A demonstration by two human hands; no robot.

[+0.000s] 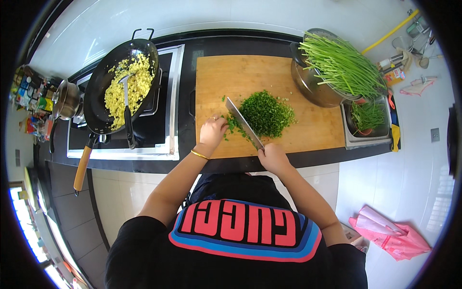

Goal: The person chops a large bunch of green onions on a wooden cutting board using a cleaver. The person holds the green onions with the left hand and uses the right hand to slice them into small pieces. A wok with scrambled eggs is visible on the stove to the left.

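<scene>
- Green chopped leaves (267, 114) lie heaped on the wooden board (226, 72), on the dark worktop (186, 130).
- Right hand (275, 158) holds the knife (244, 124) by its handle, blade beside the heap.
- Left hand (213, 131) bends its fingers at loose scraps (232, 124); whether it pinches any, I cannot tell.

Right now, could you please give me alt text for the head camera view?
A person's right hand holds a knife beside chopped greens on a wooden cutting board, the left hand near its blade. Left, a wok holds yellow crumbly food; right, long green stalks top a metal pot.
</scene>
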